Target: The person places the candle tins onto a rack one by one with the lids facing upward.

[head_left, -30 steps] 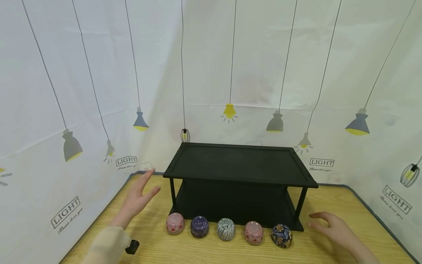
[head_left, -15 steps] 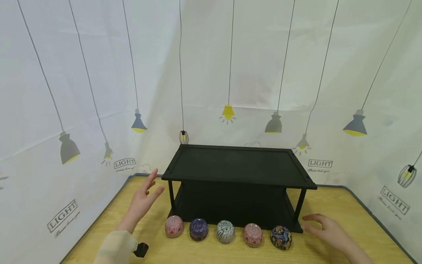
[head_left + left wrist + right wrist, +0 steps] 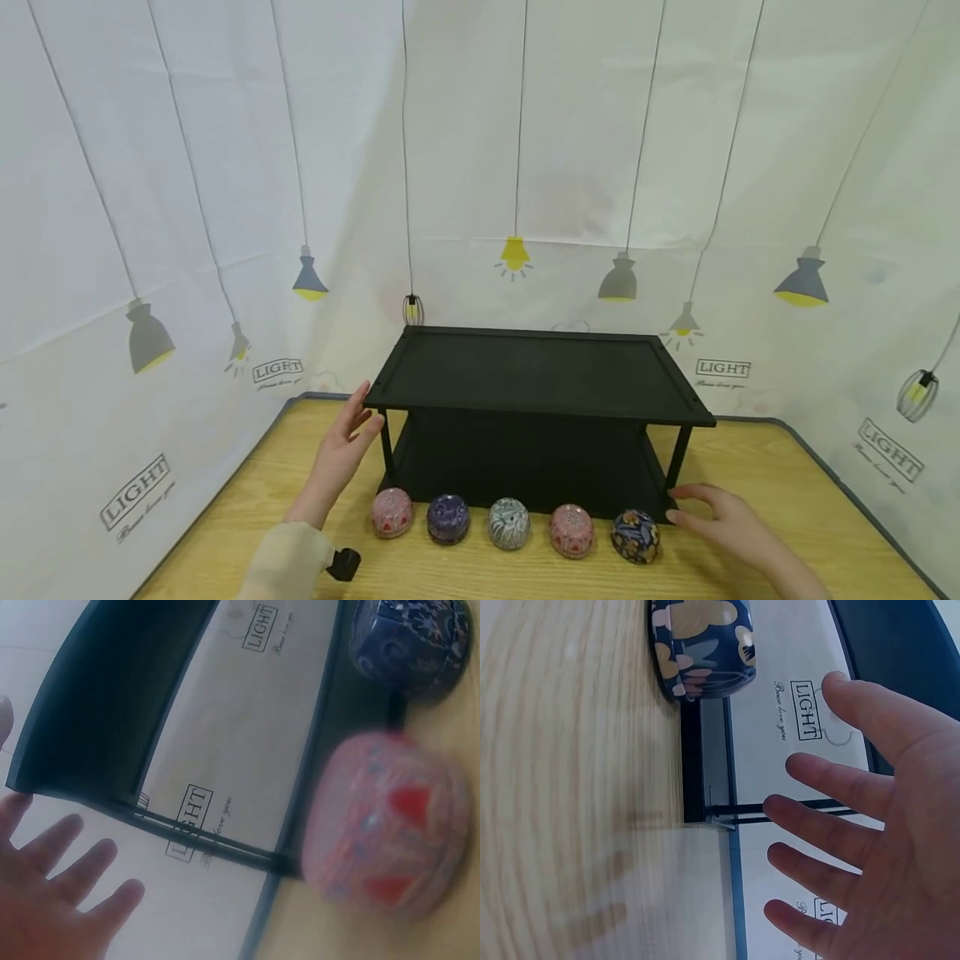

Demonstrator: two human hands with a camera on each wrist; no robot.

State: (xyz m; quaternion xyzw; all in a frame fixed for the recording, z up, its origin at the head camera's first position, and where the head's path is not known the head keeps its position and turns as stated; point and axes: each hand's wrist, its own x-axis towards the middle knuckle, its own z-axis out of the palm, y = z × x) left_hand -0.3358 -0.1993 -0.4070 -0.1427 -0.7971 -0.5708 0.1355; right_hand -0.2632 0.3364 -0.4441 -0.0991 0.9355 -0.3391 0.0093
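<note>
A black two-tier shelf [image 3: 536, 375] stands on the wooden table. My left hand [image 3: 341, 454] is raised at its left side, fingers spread; the fingertips meet the top board's front left corner, though contact cannot be told. In the left wrist view a pink patterned tin [image 3: 386, 825] is nearby. My right hand [image 3: 723, 521] is beside the shelf's lower right corner, its fingers extended and holding nothing. A dark blue floral tin [image 3: 636, 536] lies just left of it. Between the outer tins, in front of the shelf, sit a purple tin [image 3: 448, 519], a white-and-grey tin [image 3: 508, 523] and another pink tin [image 3: 572, 531].
Pale cloth walls [image 3: 465, 150] printed with hanging lamps surround the table [image 3: 435, 575] at the back and sides. A small black object [image 3: 343, 564] is at the left sleeve's cuff [image 3: 288, 562]. Thin posts [image 3: 678, 457] hold up the shelf's top board.
My left hand has moved right, up to the shelf's top left corner. My right hand has moved left, closer to the lower right corner. The tins and shelf keep their places.
</note>
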